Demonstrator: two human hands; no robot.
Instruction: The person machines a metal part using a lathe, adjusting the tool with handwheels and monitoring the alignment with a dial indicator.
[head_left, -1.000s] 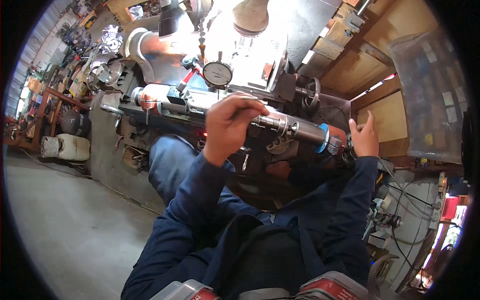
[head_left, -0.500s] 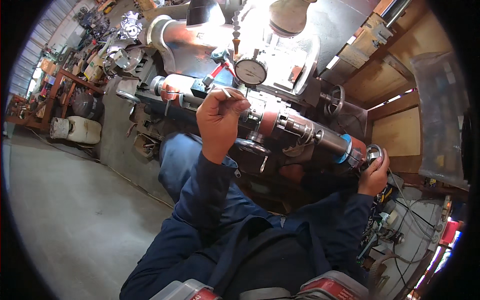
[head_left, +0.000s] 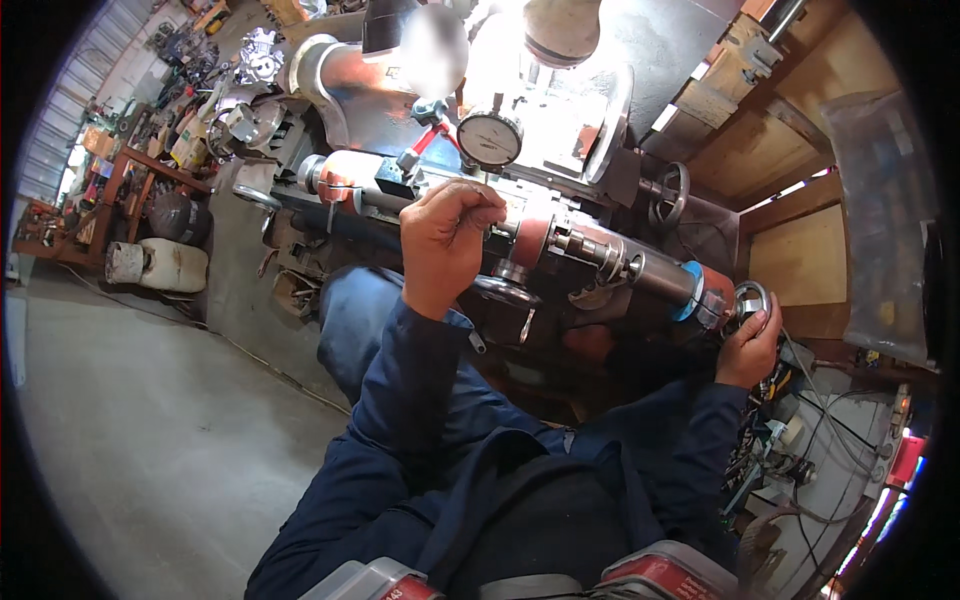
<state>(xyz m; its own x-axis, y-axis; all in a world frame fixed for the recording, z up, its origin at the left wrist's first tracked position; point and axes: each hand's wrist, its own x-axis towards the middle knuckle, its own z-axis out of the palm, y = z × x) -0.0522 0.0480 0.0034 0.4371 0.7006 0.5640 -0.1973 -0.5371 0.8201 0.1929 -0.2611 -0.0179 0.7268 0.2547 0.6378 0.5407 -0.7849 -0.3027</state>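
My left hand (head_left: 447, 240) is raised in front of the machine, thumb and fingertips pinched together. What they hold, if anything, is hidden. Just above the fingertips is a round dial indicator (head_left: 489, 137), carried on a red jointed arm (head_left: 424, 146) from a black block (head_left: 396, 178). Out at the machine's right end, my right hand (head_left: 750, 347) is closed round the rim of a small metal handwheel (head_left: 753, 298). Between the hands run a red-brown tool head (head_left: 535, 240) and a thick steel cylinder (head_left: 664, 284) with a blue ring near its end.
A crank handwheel (head_left: 505, 291) sticks out below the tool head, and another handwheel (head_left: 671, 193) stands behind. A lamp shade (head_left: 562, 30) hangs above in strong glare. Wooden shelving (head_left: 795, 255) rises at right; a pale tank (head_left: 172, 265) lies on the left floor.
The pale thin piece seen at my left fingertips is out of sight now. That hand has turned slightly, its fingers curled closer. My right hand stays on the handwheel.
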